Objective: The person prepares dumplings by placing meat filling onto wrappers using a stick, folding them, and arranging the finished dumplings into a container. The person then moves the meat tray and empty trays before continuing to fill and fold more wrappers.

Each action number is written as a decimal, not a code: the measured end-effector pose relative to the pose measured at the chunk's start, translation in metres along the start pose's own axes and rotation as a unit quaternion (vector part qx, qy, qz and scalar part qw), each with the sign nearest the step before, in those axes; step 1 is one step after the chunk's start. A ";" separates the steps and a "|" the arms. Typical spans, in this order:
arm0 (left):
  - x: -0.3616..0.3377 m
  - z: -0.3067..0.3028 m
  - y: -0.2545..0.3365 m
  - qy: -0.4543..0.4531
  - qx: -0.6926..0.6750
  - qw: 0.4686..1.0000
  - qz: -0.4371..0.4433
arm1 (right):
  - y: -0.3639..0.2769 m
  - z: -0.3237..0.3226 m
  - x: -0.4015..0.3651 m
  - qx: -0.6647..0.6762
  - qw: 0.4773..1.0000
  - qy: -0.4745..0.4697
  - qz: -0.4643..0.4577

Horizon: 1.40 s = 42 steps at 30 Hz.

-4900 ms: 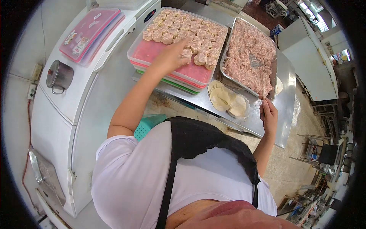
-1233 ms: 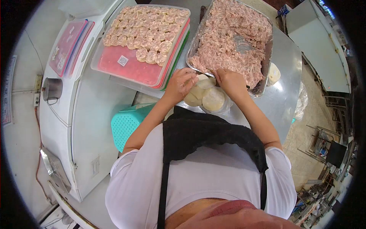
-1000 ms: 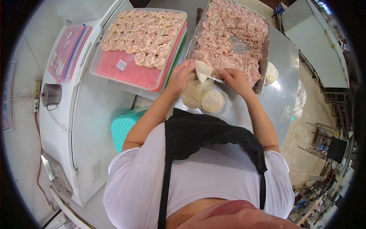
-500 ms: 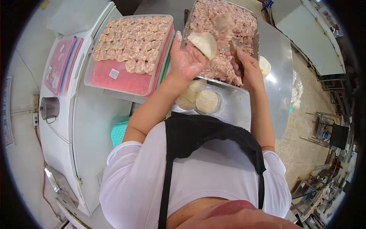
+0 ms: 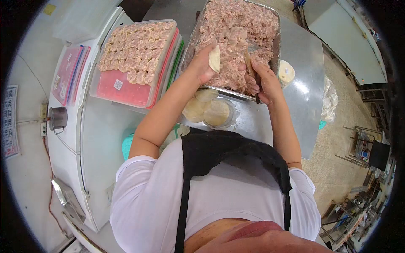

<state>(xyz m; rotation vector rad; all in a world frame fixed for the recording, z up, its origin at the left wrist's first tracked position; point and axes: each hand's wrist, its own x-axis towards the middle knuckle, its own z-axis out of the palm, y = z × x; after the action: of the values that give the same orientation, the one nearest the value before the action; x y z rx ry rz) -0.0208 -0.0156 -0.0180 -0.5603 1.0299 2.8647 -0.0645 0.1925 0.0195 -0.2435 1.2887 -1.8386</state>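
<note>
My left hand (image 5: 202, 65) is over the left side of a metal tray (image 5: 276, 46) full of ground meat (image 5: 236, 14). Cupped in its fingers is a pale round dough wrapper (image 5: 214, 59), turned nearly edge-on. My right hand (image 5: 265, 80) grips a wooden-handled spatula (image 5: 249, 65) above the same tray. A lump of meat (image 5: 237, 36) shows at the spatula's far end, and its blade is hidden. Just below the tray, several wrappers (image 5: 217, 113) lie in overlapping piles on a plastic sheet.
Left of the tray, rows of filled dumplings (image 5: 133, 48) sit on a red-lidded container (image 5: 126, 90) in a stack. Another wrapper pile (image 5: 286, 72) is to the right on the steel table (image 5: 297, 114). A metal cup (image 5: 57, 118) stands on the white freezer at left.
My left hand has rotated, so the wrapper now shows edge-on rather than facing up. The spatula in my right hand is lower and tilted differently. The view has shifted slightly.
</note>
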 end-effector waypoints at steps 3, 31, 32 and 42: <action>-0.002 -0.001 0.001 0.040 0.105 0.993 -0.033 | 0.005 -0.019 0.001 0.034 0.999 -0.023 0.010; -0.113 -0.099 -0.025 -0.042 0.555 0.829 0.046 | 0.063 0.042 0.017 -0.843 0.512 -0.009 -0.166; -0.111 -0.104 -0.026 -0.041 0.553 0.831 0.048 | 0.065 0.045 0.023 -0.844 0.514 -0.010 -0.155; -0.086 -0.108 -0.045 -0.034 0.052 0.998 -0.023 | 0.067 0.040 0.031 -0.801 0.579 0.022 -0.150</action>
<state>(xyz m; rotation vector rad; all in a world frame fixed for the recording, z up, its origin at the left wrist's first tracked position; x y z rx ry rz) 0.1017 -0.0416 -0.0919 -0.4693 1.1318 2.7507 -0.0249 0.1363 -0.0286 -1.4028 2.6942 -0.2425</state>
